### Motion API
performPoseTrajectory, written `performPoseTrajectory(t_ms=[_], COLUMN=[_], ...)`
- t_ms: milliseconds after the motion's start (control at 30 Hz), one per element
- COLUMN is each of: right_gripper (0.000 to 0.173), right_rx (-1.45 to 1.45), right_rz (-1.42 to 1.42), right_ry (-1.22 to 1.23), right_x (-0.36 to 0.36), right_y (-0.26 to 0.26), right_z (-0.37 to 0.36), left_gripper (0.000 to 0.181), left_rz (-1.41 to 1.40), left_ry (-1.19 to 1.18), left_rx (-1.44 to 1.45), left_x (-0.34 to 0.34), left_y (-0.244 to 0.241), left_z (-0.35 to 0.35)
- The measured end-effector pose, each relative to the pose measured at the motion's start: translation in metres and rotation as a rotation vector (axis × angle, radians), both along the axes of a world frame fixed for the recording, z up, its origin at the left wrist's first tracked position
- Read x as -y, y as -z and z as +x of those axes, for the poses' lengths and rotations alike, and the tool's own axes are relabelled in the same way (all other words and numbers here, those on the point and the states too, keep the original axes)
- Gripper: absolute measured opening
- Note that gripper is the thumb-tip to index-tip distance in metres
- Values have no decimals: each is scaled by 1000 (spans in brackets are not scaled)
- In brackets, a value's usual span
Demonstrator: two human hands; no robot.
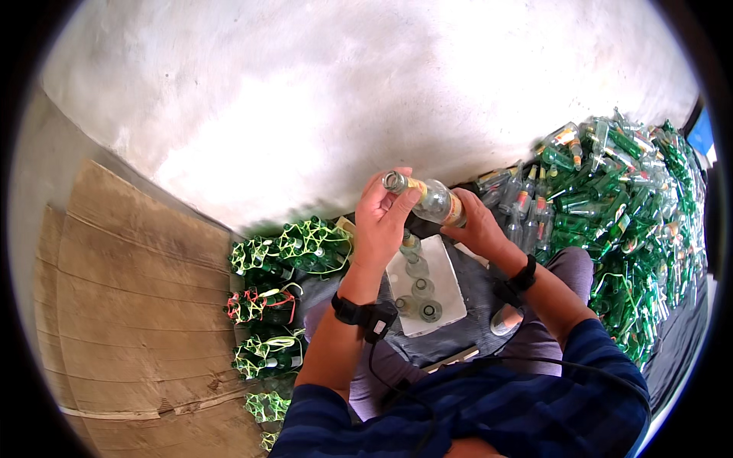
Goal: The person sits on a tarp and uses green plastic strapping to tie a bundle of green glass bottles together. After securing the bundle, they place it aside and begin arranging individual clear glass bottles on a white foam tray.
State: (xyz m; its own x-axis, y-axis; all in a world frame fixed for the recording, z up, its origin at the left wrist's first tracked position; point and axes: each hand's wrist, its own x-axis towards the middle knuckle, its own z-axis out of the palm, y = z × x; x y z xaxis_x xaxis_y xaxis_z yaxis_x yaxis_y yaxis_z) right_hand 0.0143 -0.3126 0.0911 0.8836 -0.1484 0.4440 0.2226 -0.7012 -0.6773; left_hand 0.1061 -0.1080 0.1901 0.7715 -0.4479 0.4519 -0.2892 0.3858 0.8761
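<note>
A clear glass bottle with a yellow neck label and a body label (438,201) is held tilted between both hands, its mouth towards the upper left. My left hand (385,214) grips it at the neck, thumb on the neck label. Around the base end closes my right hand (474,222). Below the hands, several glass bottles (430,311) stand on a white board (451,280) lying on dark sheeting. One bottle near the board's top edge is partly hidden by my left hand.
On the left, green bottles (275,315) stand in bundles tied with green and red strapping beside cardboard sheets (149,297). A large heap of green and clear bottles (624,194) rises on the right. A pale wall (320,103) stands beyond. A cable (538,360) crosses my clothing.
</note>
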Motion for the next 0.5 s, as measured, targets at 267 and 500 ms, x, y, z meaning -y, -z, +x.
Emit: performPoseTrajectory(t_ms=[267, 500], right_gripper=[64, 43], right_rx=[-197, -287], right_rz=[68, 75], right_ry=[11, 113], right_x=[35, 76], right_y=[2, -9], right_z=[4, -7], left_gripper=[34, 31], left_rz=[286, 686], left_ry=[-383, -487], left_rx=[97, 239], left_x=[-48, -64], left_y=[-13, 14], left_z=[37, 54])
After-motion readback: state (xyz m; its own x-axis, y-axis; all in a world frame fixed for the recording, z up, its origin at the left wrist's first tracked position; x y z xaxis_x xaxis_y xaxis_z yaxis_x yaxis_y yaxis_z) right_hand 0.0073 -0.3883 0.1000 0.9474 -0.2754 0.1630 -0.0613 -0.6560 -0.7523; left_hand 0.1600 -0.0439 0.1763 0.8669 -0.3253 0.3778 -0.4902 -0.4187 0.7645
